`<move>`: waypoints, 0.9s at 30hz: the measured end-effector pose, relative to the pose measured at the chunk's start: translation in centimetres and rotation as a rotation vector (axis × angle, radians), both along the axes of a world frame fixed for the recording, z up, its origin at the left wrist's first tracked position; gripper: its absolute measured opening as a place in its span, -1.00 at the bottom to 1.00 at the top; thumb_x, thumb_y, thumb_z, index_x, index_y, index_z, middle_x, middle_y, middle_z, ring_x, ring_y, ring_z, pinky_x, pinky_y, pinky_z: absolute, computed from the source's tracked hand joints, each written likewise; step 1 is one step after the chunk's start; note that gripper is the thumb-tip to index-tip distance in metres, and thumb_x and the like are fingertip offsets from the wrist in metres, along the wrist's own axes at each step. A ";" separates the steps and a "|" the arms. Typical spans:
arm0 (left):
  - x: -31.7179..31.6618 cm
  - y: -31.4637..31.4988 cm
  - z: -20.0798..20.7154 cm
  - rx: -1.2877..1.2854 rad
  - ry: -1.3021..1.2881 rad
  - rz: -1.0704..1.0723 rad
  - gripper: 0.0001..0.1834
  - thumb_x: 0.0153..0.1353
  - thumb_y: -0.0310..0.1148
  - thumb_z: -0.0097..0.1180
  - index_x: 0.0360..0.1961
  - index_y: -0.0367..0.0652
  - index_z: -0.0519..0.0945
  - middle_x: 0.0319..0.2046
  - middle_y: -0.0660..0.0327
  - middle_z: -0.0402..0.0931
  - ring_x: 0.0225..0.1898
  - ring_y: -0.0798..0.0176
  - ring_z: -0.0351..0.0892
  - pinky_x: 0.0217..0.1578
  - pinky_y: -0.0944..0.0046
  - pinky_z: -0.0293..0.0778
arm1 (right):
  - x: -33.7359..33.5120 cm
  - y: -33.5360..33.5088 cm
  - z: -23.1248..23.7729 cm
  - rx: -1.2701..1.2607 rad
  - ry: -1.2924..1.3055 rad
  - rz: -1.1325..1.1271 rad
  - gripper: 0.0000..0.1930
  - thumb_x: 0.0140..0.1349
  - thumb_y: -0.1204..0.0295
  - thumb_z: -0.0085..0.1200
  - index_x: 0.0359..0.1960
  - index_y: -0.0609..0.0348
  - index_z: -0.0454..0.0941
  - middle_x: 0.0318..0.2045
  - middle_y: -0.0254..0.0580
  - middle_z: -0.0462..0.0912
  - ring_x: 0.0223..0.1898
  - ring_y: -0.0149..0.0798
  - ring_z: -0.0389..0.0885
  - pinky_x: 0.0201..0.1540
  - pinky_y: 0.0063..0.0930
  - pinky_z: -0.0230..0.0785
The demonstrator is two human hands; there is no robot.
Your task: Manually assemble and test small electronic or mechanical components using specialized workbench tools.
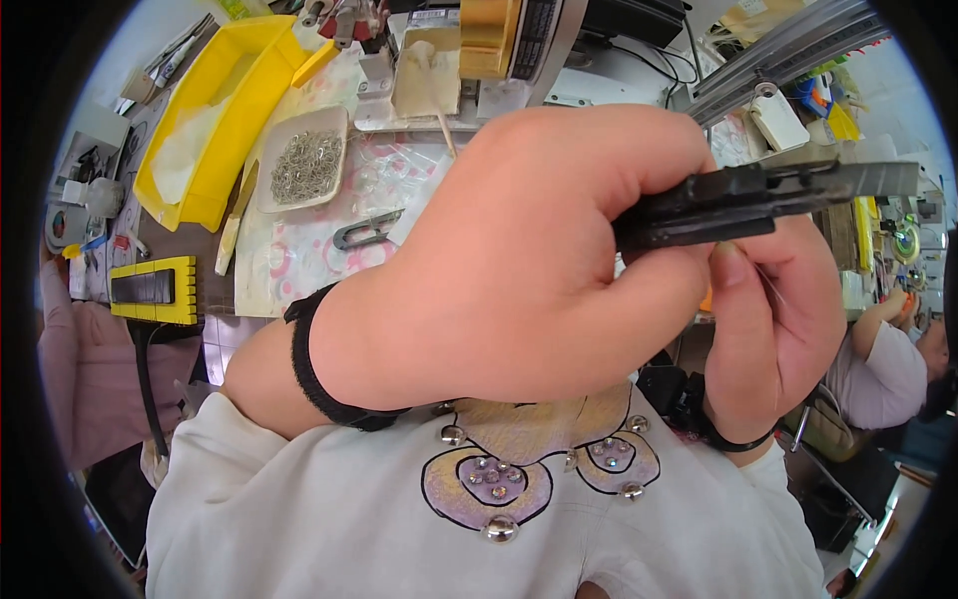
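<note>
Close to the camera, my left hand point(539, 270) wraps its fingers round a black snap-off utility knife point(718, 195). The knife's grey blade point(883, 180) sticks out to the right. Just below the knife, my right hand point(788, 319) is closed in a pinch, its thumb tip near the knife's underside. A thin pale strand point(773, 285) shows by these pinching fingers; whether it is thread or wire I cannot tell. The knife and my left hand hide part of the right fingers.
On the patterned table cover point(284, 250) stand a white dish point(339, 185) of small wire pieces and dark thread snips point(367, 232). A yellow bin point(254, 110) is at the left, a bench machine point(489, 40) behind. Another person point(883, 369) sits at the far right.
</note>
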State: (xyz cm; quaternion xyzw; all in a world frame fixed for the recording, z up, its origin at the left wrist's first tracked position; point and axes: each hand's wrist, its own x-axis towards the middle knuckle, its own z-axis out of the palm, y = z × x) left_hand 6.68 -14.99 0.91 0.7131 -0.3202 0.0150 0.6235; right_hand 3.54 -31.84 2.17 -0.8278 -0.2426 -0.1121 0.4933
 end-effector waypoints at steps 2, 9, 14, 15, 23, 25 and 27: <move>0.0 0.0 0.1 0.021 0.033 0.007 -0.91 -0.07 -0.65 -0.05 -0.47 -0.32 0.45 -0.57 0.35 0.35 -0.56 0.55 0.20 -0.56 0.52 0.11 | 0.0 -0.2 -0.1 -0.016 0.013 -0.018 -0.89 0.12 0.58 -0.19 -0.41 0.35 0.40 -0.40 -0.25 0.45 -0.40 -0.48 0.34 -0.28 -0.66 0.16; 0.0 -0.3 -0.1 0.020 0.024 0.023 -0.91 -0.09 -0.64 -0.05 -0.48 -0.31 0.44 -0.59 0.35 0.38 -0.58 0.57 0.22 -0.58 0.52 0.13 | 0.1 -0.1 -0.2 -0.010 0.011 -0.020 -0.88 0.12 0.58 -0.20 -0.40 0.38 0.40 -0.40 -0.24 0.46 -0.36 -0.47 0.36 -0.21 -0.65 0.17; -0.3 -0.2 0.1 -0.029 0.229 0.017 -0.89 -0.08 -0.63 -0.05 -0.45 -0.30 0.44 -0.60 0.36 0.37 -0.59 0.58 0.22 -0.59 0.52 0.13 | 0.2 -0.3 -0.4 -0.013 0.006 -0.024 -0.87 0.12 0.59 -0.23 -0.40 0.37 0.40 -0.40 -0.23 0.46 -0.37 -0.47 0.37 -0.21 -0.66 0.17; -0.3 0.0 0.2 -0.030 0.317 -0.004 -0.88 -0.08 -0.63 -0.05 -0.44 -0.29 0.44 -0.60 0.37 0.36 -0.59 0.58 0.22 -0.59 0.51 0.13 | 0.2 -0.3 -0.3 -0.017 0.041 -0.006 -0.87 0.12 0.59 -0.23 -0.40 0.38 0.40 -0.39 -0.22 0.46 -0.36 -0.47 0.37 -0.21 -0.66 0.17; -0.1 -0.3 -0.1 -0.024 0.243 -0.022 -0.91 -0.07 -0.61 -0.03 -0.47 -0.27 0.45 -0.61 0.39 0.35 -0.57 0.58 0.23 -0.58 0.52 0.14 | 0.0 0.1 -1.1 0.037 0.008 -0.048 -0.87 0.11 0.60 -0.25 -0.40 0.35 0.39 -0.42 -0.24 0.45 -0.40 -0.49 0.35 -0.27 -0.68 0.16; -0.2 -0.3 -0.1 -0.020 0.254 -0.010 -0.92 -0.06 -0.60 -0.02 -0.47 -0.27 0.46 -0.60 0.39 0.35 -0.56 0.58 0.24 -0.57 0.53 0.15 | 0.0 -0.1 -1.3 0.020 0.017 -0.059 -0.87 0.11 0.60 -0.26 -0.40 0.35 0.39 -0.42 -0.24 0.45 -0.40 -0.50 0.34 -0.27 -0.67 0.16; -0.2 -0.2 -0.1 0.008 0.304 -0.035 -0.92 -0.06 -0.60 -0.01 -0.46 -0.27 0.46 -0.59 0.38 0.36 -0.55 0.58 0.25 -0.56 0.53 0.17 | 0.3 -0.4 -1.5 -0.021 -0.089 -0.055 -0.89 0.00 0.67 -0.04 -0.40 0.31 0.38 -0.52 -0.24 0.40 -0.55 -0.46 0.31 -0.50 -0.68 0.12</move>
